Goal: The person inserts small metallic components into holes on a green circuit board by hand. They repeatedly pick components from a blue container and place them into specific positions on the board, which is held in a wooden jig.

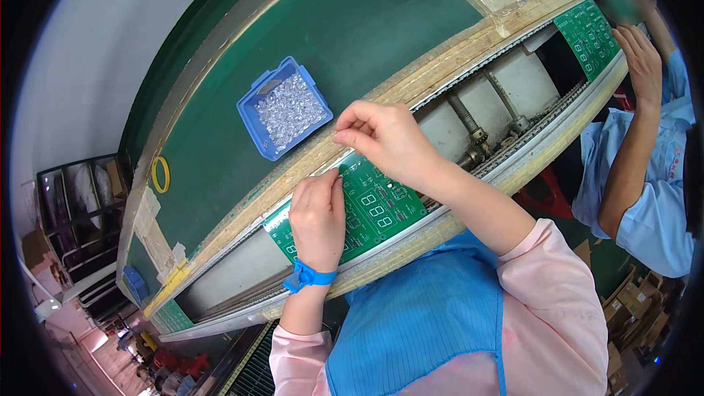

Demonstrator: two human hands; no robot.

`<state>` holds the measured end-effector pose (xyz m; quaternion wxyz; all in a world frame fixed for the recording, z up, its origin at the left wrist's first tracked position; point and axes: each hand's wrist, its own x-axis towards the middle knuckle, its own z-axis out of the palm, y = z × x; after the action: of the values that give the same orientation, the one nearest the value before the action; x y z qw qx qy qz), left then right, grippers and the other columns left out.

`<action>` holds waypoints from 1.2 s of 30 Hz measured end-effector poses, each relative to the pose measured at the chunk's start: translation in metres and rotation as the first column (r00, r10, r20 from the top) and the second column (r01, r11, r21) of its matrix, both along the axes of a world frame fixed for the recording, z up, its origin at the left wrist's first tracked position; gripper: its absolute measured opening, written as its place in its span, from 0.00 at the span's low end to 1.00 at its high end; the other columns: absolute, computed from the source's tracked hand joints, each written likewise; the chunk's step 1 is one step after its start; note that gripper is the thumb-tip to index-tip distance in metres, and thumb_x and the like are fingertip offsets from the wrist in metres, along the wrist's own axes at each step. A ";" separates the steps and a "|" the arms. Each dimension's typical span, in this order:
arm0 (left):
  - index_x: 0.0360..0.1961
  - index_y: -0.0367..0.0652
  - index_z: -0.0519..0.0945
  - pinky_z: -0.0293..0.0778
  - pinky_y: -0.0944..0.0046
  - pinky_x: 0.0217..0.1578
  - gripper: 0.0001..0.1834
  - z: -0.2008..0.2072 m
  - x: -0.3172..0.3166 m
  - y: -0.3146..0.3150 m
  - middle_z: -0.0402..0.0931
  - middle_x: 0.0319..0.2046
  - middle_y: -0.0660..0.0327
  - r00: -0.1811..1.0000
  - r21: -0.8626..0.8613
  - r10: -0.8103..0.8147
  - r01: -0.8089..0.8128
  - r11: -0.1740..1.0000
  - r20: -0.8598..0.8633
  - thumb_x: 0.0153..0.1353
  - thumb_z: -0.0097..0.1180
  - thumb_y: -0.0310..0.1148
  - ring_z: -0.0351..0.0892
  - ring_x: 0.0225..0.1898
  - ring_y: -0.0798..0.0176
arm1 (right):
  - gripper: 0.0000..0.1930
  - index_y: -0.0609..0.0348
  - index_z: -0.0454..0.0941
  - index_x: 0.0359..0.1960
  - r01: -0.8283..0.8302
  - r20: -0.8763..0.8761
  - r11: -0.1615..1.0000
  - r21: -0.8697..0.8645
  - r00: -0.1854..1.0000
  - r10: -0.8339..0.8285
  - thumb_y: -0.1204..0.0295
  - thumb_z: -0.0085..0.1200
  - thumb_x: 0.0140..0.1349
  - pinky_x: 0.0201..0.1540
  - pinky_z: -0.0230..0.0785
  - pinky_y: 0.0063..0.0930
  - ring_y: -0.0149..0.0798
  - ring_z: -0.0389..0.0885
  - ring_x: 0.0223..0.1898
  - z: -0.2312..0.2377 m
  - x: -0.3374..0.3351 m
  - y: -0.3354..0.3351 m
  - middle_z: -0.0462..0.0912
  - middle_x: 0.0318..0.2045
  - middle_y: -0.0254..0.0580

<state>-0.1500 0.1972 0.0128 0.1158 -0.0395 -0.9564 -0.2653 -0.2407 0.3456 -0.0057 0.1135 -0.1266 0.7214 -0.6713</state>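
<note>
A green circuit board [400, 209] with white printed digit outlines lies across the conveyor rails in front of me. My left hand [317, 213] is over its left part, fingers curled and bunched at the board's far edge; whatever they may hold is hidden. My right hand [385, 138] hovers above the far edge, thumb and forefinger pinched together; anything between them is too small to name. Just beyond the wooden ledge, a blue bin [253, 132] holds many small clear parts [290, 110]. Around my left wrist is a blue strap [309, 277].
Another green board [589, 40] sits on the rails at the right, beside a co-worker's hand [642, 66]. A third board [174, 317] lies at the far left end. On the green table rests a yellow ring [160, 174]. Threaded shafts [466, 117] show between the rails.
</note>
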 end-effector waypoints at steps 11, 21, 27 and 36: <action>0.36 0.40 0.84 0.73 0.54 0.39 0.07 0.043 -0.070 -0.031 0.81 0.31 0.57 0.987 -0.330 -0.013 -0.042 0.943 -0.163 0.55 0.64 0.27 0.77 0.38 0.51 | 0.10 0.69 0.80 0.48 -0.125 0.509 0.931 -0.344 0.808 0.297 0.78 0.56 0.67 0.42 0.82 0.25 0.30 0.85 0.36 0.029 0.017 0.032 0.86 0.38 0.44; 0.31 0.50 0.89 0.69 0.56 0.42 0.05 0.012 -0.090 -0.040 0.82 0.31 0.64 0.992 -0.515 0.104 -0.124 0.848 -0.067 0.55 0.65 0.34 0.76 0.42 0.58 | 0.09 0.66 0.80 0.48 -0.089 0.535 0.859 -0.504 0.748 0.392 0.77 0.56 0.68 0.40 0.82 0.24 0.28 0.84 0.34 0.039 0.039 0.037 0.85 0.38 0.42; 0.34 0.47 0.89 0.71 0.56 0.43 0.06 0.006 -0.088 -0.040 0.81 0.31 0.64 0.972 -0.349 0.082 -0.157 0.924 -0.220 0.56 0.64 0.32 0.76 0.42 0.58 | 0.09 0.66 0.81 0.47 -0.065 0.526 0.853 -0.518 0.762 0.377 0.79 0.57 0.67 0.40 0.82 0.24 0.29 0.85 0.34 0.041 0.043 0.036 0.85 0.38 0.42; 0.36 0.39 0.87 0.76 0.56 0.43 0.09 0.006 -0.083 -0.048 0.81 0.32 0.58 0.950 -0.090 0.028 -0.059 0.994 -0.310 0.53 0.63 0.22 0.78 0.39 0.54 | 0.07 0.70 0.82 0.43 -0.212 0.294 0.876 -0.434 0.885 0.360 0.85 0.57 0.63 0.41 0.79 0.22 0.31 0.84 0.38 0.048 0.048 0.036 0.83 0.41 0.45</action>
<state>-0.2329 0.1489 0.0189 0.2675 -0.0650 -0.9391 -0.2058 -0.1931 0.3816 0.0422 0.3183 -0.1265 0.5118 -0.7879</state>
